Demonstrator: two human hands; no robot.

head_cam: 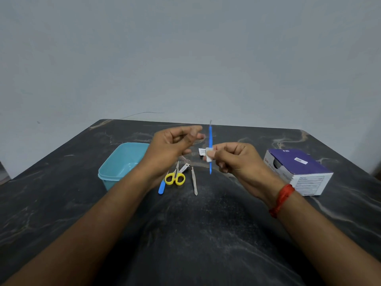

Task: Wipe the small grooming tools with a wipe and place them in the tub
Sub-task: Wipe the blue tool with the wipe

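Nearest the lens, two bare forearms are stretching out over the dark marbled table [185,240], with a red thread band [282,200] sitting on the right wrist.

From the head view, the right hand [235,162] is pinching a small white wipe [209,155] between thumb and fingertips. The wipe is wrapping round the middle of a thin blue stick tool [210,139], which is standing near upright in the air above the table. The left hand [173,145] is hovering just beside the tool's upper half, fingers loosely curled, thumb and forefinger close together but gripping nothing I can make out.

That tool is looking feather-light, stiff and smooth, and with a damp wipe on it I'm judging it slippery. The fine tip at the top may be sharp, so the bare blue shaft is the place to hold while the wipe slides along.

Waiting on the table between the hands are yellow-handled scissors [175,178], a blue-handled tool [161,188] and pale tweezers [194,183]. The teal tub [109,172] is standing open to the left, nothing showing in the part I can see, and a purple and white box [299,172] is sitting off to the right
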